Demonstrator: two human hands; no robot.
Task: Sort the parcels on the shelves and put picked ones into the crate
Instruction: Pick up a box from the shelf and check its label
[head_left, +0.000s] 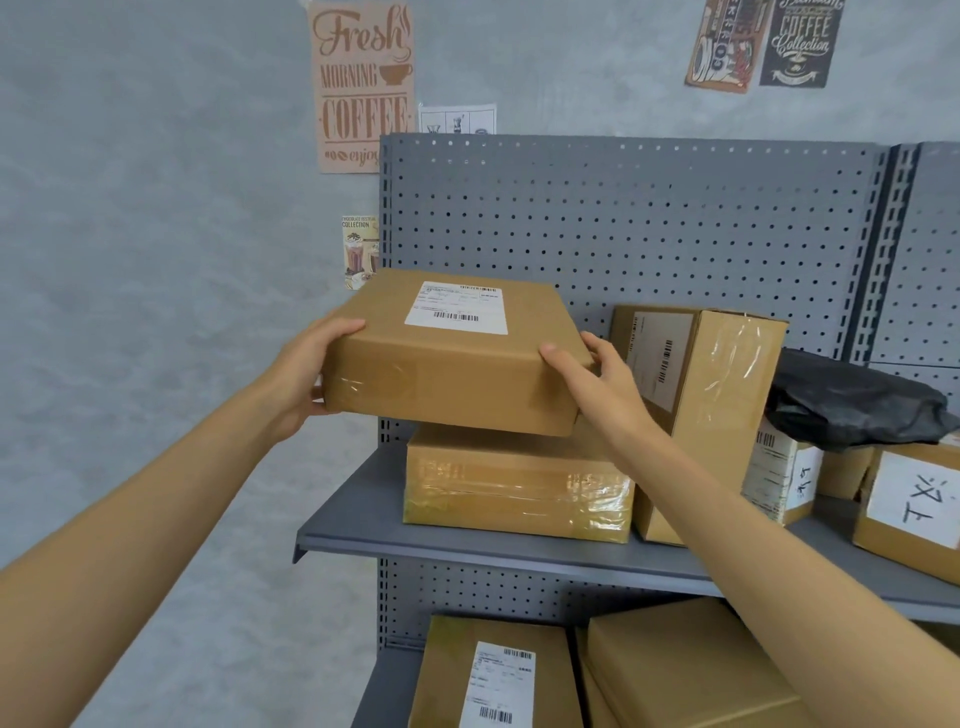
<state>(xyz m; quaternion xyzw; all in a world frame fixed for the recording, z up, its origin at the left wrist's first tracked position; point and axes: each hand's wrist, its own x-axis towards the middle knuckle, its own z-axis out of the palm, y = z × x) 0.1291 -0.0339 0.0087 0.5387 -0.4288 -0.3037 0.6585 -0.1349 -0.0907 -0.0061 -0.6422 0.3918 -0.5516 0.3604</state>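
Observation:
A flat brown cardboard parcel (447, 358) with a white shipping label on top is held between both hands, at the left end of the grey shelf (358, 525). My left hand (311, 369) grips its left side and my right hand (597, 379) grips its right front corner. It sits on or just above a taped brown parcel (514, 483) lying on the shelf; I cannot tell if they touch. No crate is in view.
An upright brown box (701, 410) stands right of the held parcel, with a black bag (852, 405) and labelled boxes (914, 504) further right. Two parcels (498, 675) lie on the lower shelf. A pegboard back panel (623, 223) rises behind; a grey wall lies left.

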